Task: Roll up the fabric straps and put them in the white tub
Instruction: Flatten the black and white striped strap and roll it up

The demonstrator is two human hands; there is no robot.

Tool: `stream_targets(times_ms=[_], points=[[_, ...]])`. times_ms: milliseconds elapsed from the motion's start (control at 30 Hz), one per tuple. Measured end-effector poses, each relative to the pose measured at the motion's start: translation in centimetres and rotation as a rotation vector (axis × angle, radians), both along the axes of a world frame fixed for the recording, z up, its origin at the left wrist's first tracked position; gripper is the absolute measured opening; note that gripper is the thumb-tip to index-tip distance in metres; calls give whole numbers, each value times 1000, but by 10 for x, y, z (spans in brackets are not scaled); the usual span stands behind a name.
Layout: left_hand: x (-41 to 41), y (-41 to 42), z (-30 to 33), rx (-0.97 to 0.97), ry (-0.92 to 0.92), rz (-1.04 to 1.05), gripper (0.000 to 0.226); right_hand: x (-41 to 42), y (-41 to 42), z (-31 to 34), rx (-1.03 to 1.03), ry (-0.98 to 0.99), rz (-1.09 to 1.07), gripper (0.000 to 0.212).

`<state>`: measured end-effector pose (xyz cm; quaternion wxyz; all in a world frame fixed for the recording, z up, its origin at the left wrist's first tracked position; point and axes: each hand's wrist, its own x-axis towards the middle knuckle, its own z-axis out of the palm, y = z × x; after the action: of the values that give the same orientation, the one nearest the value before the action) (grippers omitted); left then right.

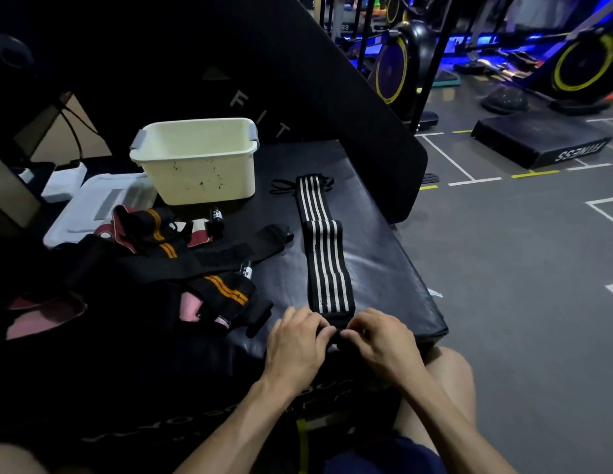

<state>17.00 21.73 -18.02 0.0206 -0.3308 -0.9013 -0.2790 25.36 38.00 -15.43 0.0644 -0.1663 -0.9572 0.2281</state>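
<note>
The left hand [296, 340] and the right hand [380, 336] meet at lower centre of the frame, fingers curled, together pinching the near end of the striped strap [327, 268]. At far left lies a white lid [82, 213]. Right of it, in the upper-left middle, the white tub [195, 159] stands on the black padded box [377, 261]; nothing shows inside it. Below the tub lies a heap of black straps [182, 265] with orange stripes and pink patches. The striped strap, black with white lines, runs flat up the centre, folded over partway along.
</note>
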Motion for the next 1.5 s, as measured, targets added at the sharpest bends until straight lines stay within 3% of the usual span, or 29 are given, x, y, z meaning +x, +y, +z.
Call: stream_targets(times_ms=[133,333,467,600,767,1000,1200,1300,1500], points=[[-2,-1,7,28,-56,45,27,-15,11,11,-46,-264,-14,25],[-4,-10,-3,17,117,-127,26,-36,24,18,-205,-393,-1,28],[-14,-9,-8,33,238,-154,16,-32,22,17,-217,-323,-33,34],[-15,-8,-11,72,239,-165,17,-17,15,2,-197,-69,-132,36],[-15,-4,-9,111,91,-147,20,-3,1,-15,-242,249,97,19],[-17,-2,-1,112,-60,-117,12,2,1,-24,-54,276,179,25],[-25,0,3,38,-245,-115,17,-1,0,-23,-48,310,191,20],[-30,-4,5,-45,-348,-106,19,-1,6,-18,-149,273,252,11],[-26,-5,10,150,-297,-88,8,-17,14,-13,-197,214,211,5]])
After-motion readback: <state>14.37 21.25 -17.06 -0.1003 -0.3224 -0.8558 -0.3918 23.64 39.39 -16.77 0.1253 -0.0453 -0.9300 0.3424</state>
